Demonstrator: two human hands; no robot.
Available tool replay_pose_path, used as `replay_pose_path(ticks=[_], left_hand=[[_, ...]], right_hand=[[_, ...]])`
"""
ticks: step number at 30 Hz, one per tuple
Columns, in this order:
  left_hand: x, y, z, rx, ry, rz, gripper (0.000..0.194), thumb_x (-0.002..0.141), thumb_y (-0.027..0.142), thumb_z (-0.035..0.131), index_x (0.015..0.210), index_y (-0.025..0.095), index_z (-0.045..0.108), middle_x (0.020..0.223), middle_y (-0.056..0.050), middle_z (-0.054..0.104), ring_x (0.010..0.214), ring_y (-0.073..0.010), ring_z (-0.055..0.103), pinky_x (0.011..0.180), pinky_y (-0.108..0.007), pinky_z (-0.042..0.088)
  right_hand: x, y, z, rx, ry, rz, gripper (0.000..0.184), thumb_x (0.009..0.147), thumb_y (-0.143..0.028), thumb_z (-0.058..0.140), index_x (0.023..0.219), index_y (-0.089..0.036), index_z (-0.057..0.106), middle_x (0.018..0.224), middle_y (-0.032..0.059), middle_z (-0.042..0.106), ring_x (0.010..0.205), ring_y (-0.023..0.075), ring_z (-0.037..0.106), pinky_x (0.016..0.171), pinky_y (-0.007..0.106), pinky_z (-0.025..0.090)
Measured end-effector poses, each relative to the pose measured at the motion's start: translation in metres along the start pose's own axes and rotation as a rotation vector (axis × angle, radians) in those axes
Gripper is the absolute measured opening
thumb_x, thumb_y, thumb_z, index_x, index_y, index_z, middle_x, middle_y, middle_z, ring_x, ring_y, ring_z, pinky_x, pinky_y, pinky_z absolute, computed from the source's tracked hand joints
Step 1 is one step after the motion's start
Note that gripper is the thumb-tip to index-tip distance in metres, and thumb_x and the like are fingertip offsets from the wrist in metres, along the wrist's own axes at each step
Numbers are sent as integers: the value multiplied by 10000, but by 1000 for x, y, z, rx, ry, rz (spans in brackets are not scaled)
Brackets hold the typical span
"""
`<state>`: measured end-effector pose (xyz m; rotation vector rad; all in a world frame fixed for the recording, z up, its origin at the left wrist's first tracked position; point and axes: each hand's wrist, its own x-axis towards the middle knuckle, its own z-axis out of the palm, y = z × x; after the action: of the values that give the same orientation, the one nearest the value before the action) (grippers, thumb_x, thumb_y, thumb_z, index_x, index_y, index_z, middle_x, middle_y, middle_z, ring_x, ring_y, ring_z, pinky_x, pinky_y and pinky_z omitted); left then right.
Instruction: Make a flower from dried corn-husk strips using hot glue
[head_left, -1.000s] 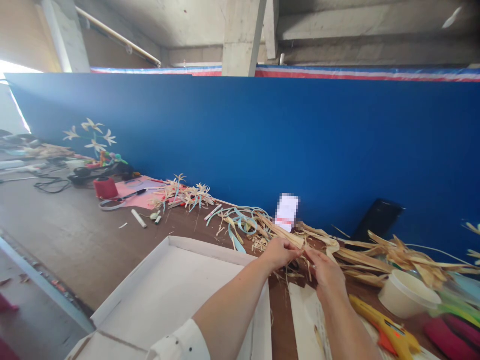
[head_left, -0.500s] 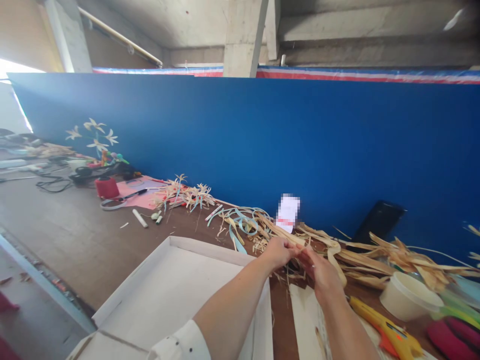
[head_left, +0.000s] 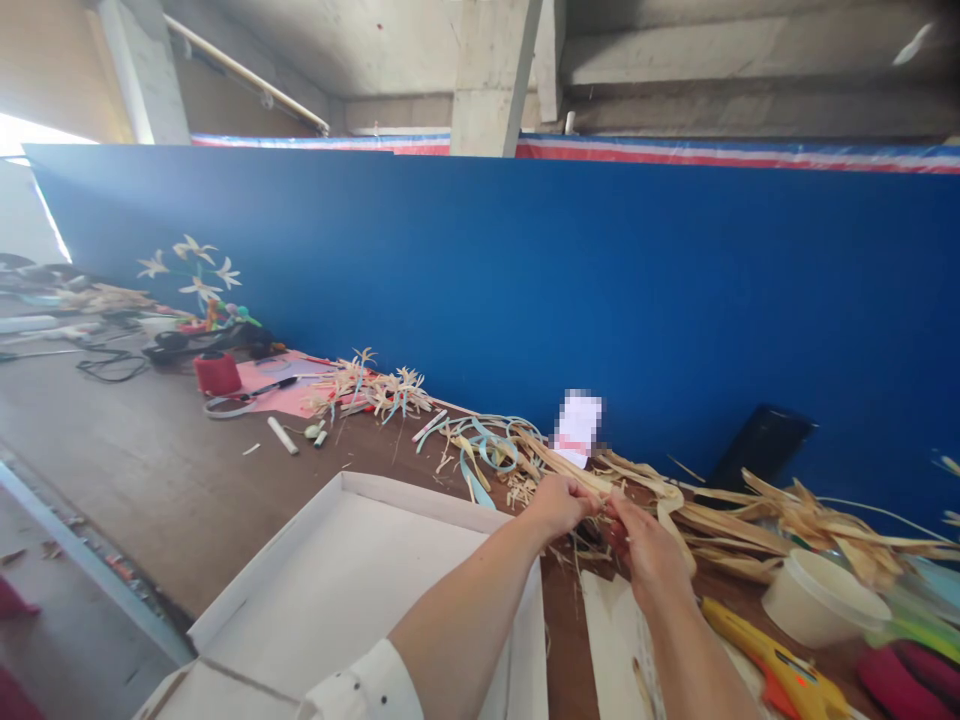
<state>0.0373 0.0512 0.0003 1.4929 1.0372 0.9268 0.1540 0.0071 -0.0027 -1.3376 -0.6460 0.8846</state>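
Note:
My left hand (head_left: 561,505) and my right hand (head_left: 643,540) meet over the brown table beyond the white box. Both have their fingers pinched together, the fingertips almost touching. Whatever lies between them is too small and too hidden to make out. Just behind the fingers stretches a heap of dried, straw-coloured leaf strips (head_left: 731,525). To the left of my hands, pale blue ribbons (head_left: 491,450) curl among scraps. Under my left forearm lies the shallow white box (head_left: 360,580). A pale board (head_left: 611,625) is beside my right wrist.
Right of my right arm are a yellow glue gun (head_left: 787,665) and a cream tub (head_left: 821,600). A dark phone (head_left: 761,450) leans on the blue partition (head_left: 465,270). Small straw flowers (head_left: 375,390), a red spool (head_left: 217,373) and a white stick (head_left: 282,436) sit farther left.
My right fingers have shifted slightly apart from the left fingertips and bent more. The whole view has drifted a little; the things on the table stay in place.

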Motion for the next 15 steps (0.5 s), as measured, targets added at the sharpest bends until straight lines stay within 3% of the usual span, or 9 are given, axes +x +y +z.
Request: replay_pose_path(ticks=[5, 11, 15], left_hand=[[1, -2, 0, 20, -20, 26, 130, 665, 237, 626, 682, 117, 672, 582, 0, 568, 553, -97, 472, 602, -224, 415], [2, -4, 1, -1, -44, -12, 135, 651, 244, 641, 699, 122, 674, 569, 12, 556, 537, -89, 454, 590, -216, 404], [0, -2, -2, -84, -119, -34, 164, 666, 282, 638, 652, 120, 660, 486, 40, 463, 471, -71, 366, 547, -217, 373]], right_hand=[[5, 7, -5, -49, -33, -7, 394, 493, -418, 781, 772, -160, 677, 471, -47, 522, 423, 98, 439, 384, 207, 356], [11, 12, -9, -99, -39, -78, 388, 479, -408, 770, 761, -156, 683, 504, -32, 568, 440, 116, 457, 412, 233, 344], [9, 9, -8, -105, -38, -96, 345, 478, -392, 765, 722, -162, 684, 526, -24, 591, 462, 123, 483, 437, 237, 371]])
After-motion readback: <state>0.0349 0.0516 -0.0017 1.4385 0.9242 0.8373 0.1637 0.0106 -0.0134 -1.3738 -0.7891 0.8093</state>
